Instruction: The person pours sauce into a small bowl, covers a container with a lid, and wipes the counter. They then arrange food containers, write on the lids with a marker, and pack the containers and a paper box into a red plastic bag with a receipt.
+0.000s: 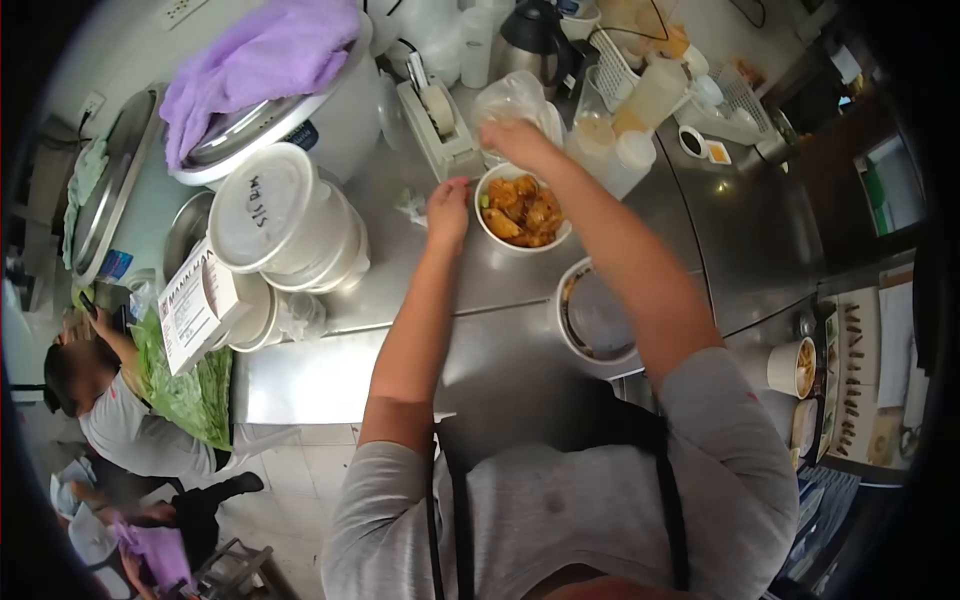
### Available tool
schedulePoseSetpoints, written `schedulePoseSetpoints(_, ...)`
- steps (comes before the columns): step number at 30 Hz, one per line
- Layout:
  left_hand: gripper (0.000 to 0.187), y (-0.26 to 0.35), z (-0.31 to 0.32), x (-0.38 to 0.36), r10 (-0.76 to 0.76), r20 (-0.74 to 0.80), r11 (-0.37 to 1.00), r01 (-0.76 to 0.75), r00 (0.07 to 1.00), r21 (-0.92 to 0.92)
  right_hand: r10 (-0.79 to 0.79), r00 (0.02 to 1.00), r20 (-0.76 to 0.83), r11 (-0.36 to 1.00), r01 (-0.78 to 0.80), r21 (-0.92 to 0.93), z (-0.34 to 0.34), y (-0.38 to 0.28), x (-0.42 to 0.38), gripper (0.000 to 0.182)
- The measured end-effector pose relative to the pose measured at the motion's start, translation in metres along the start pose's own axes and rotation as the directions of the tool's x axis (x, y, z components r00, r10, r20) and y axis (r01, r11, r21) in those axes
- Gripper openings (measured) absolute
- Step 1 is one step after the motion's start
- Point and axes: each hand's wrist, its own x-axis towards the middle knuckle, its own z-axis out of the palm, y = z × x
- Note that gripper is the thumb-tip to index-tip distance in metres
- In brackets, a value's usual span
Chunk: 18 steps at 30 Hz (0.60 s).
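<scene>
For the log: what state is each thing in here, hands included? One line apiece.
Left hand: beside the food bowl, contact unclear
Right hand: at the clear bag, grip unclear
Food bowl: uncovered, filled
Near bowl: lid on
Top tub: lidded, stacked, marked
Clear bag: crumpled
Towel: draped over a lid
Kettle: upright

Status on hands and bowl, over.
Left hand beside white food bowl; right hand at clear plastic bag. Bowl uncovered, saucy food inside. Right forearm partly hides it.
</scene>
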Motion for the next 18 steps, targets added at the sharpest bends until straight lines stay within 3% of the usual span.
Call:
schedulePoseSetpoints(2,0.020,-0.015,0.004,0.024,-0.042,0.041,0.999,0.042,0.998,-0.001,0.056,0.998,-0.037,0.971,-0.063,-0.231,0.018,-0.006,0.025,0.047)
schedulePoseSetpoints(4,0.020,-0.023,0.005,0.044,0.030,-0.004,1.000,-0.030,1.000,0.004,0.138,0.983,-0.124,0.842,-0.182,-0.507,0.034,-0.025,0.031,0.053)
schedulePoseSetpoints(5,0.021,-0.025,0.003,0.044,0.075,-0.030,0.995,-0.073,0.997,0.065,0.211,0.970,-0.122,0.835,-0.244,-0.493,0.034,-0.036,0.029,0.056)
schedulePoseSetpoints(8,0.022,-0.030,0.002,0.044,0.125,-0.106,0.989,-0.115,0.987,0.090,0.298,0.953,-0.047,0.870,-0.291,-0.398,0.044,-0.020,0.046,0.057)
schedulePoseSetpoints(11,0.022,-0.019,-0.003,0.040,0.100,-0.131,0.995,-0.096,0.986,0.041,0.218,0.959,0.182,0.971,-0.194,-0.143,0.051,-0.016,0.051,0.048)
schedulePoseSetpoints(14,0.022,-0.007,-0.015,0.037,0.059,-0.127,0.998,-0.061,0.990,-0.009,0.165,0.986,-0.005,0.981,-0.164,-0.099,0.057,-0.043,0.033,0.043)
schedulePoseSetpoints(17,0.023,-0.007,-0.025,0.039,0.037,-0.091,0.999,-0.038,0.995,0.000,-0.009,0.993,-0.119,0.980,0.033,0.198,0.048,-0.077,0.008,0.035)
schedulePoseSetpoints(18,0.025,-0.006,-0.028,0.042,0.005,-0.055,1.000,-0.004,0.998,0.004,-0.019,0.999,-0.030,0.949,0.027,0.314,0.041,-0.085,-0.013,0.033)
